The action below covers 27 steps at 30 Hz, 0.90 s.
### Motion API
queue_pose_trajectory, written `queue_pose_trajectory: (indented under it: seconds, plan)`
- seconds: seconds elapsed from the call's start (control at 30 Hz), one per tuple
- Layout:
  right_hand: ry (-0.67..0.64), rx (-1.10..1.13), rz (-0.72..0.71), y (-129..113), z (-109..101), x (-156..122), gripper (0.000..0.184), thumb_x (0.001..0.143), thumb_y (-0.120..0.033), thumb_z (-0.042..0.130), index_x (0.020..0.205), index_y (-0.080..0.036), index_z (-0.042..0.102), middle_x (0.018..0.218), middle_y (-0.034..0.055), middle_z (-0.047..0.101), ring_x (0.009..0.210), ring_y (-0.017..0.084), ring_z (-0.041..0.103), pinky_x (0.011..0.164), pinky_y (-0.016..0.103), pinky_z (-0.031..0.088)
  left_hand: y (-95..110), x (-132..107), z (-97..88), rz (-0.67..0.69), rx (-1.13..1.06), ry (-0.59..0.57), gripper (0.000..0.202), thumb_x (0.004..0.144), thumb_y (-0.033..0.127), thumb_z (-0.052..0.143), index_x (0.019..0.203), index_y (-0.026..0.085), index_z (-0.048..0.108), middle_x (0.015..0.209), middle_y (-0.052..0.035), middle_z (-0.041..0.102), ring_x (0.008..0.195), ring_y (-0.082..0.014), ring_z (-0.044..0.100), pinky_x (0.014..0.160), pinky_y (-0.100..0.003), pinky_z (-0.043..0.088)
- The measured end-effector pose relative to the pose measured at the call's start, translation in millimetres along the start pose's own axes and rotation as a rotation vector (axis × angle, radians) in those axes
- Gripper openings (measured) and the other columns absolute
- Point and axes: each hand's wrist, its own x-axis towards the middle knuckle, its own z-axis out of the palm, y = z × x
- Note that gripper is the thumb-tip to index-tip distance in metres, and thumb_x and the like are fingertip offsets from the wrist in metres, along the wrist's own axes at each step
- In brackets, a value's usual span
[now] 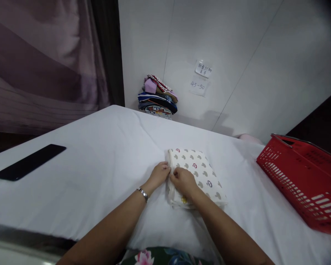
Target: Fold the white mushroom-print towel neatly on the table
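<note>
Hands near each other at the left edge of the folded cloth: left hand with fingertips pinched on the edge, metal bracelet at the wrist; right hand curled, knuckles up, on top of the cloth just inside that edge, a grip on the fabric impossible to make out. Soft, thin fabric in a flattened, roughly four-sided pile; hard red plastic in the slotted basket at far right; smooth, flat black slab at far left. Beneath everything, a white sheet, faintly creased. Beyond, a pale panelled wall with thin seams and two paper notes, the lower reading "45-50"; against its foot, a stack of folded, mixed-colour fabrics. At left, a mauve curtain in soft folds. Back on the sheet, right of centre and near the body, the cloth: cream, dotted with rows of grey-beige rounded motifs, a few red or dark outlined ones among them, layers visible along the left side, a yellow spot by the near left corner.
</note>
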Motion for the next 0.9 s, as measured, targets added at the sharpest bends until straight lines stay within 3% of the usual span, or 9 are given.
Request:
queue_pose_trajectory:
  seconds: [0.23, 0.37, 0.73, 0.9]
  plan:
    - [-0.009, -0.049, -0.011, -1.9, -4.7, 1.5, 0.02, 0.081, -0.023, 0.046, 0.07, -0.018, 0.062, 0.071, 0.0042, 0.065, 0.064, 0.014, 0.054, 0.057, 0.024, 0.028, -2.6, 1.8, 0.5, 0.01, 0.018, -0.009, 0.024, 0.074, 0.025, 0.048, 0.06, 0.017, 0.066, 0.118, -0.0075, 0.058, 0.109, -0.0182, 0.053, 0.097, -0.027, 0.034]
    - [-0.005, 0.056, -0.018, 2.2, -7.3, 0.2, 0.018, 0.078, -0.019, 0.046, 0.069, -0.018, 0.062, 0.068, 0.0027, 0.064, 0.063, 0.013, 0.053, 0.057, 0.022, 0.03, -2.6, 1.2, 0.9, 0.02, 0.009, 0.002, 0.023, 0.073, 0.025, 0.049, 0.062, 0.017, 0.066, 0.117, -0.0075, 0.058, 0.107, -0.0184, 0.053, 0.096, -0.027, 0.035]
    - [0.05, 0.229, 0.008, 11.5, -2.7, -1.8, 0.018, 0.078, -0.021, 0.046, 0.071, -0.018, 0.062, 0.066, 0.0006, 0.062, 0.062, 0.012, 0.052, 0.058, 0.021, 0.033, 4.6, -1.9, -0.4, -0.031, 0.021, -0.01, 0.019, 0.071, 0.028, 0.054, 0.066, 0.017, 0.068, 0.118, -0.0086, 0.057, 0.11, -0.0191, 0.051, 0.098, -0.028, 0.032]
    - [0.061, 0.296, 0.019, 11.7, -2.8, -3.7, 0.018, 0.077, -0.022, 0.044, 0.071, -0.018, 0.061, 0.064, -0.0005, 0.061, 0.061, 0.013, 0.052, 0.057, 0.021, 0.035, 2.9, -4.1, 0.4, -0.035, 0.039, -0.003, 0.008, 0.065, 0.022, 0.058, 0.064, 0.017, 0.064, 0.121, -0.0073, 0.054, 0.109, -0.0186, 0.051, 0.096, -0.027, 0.033]
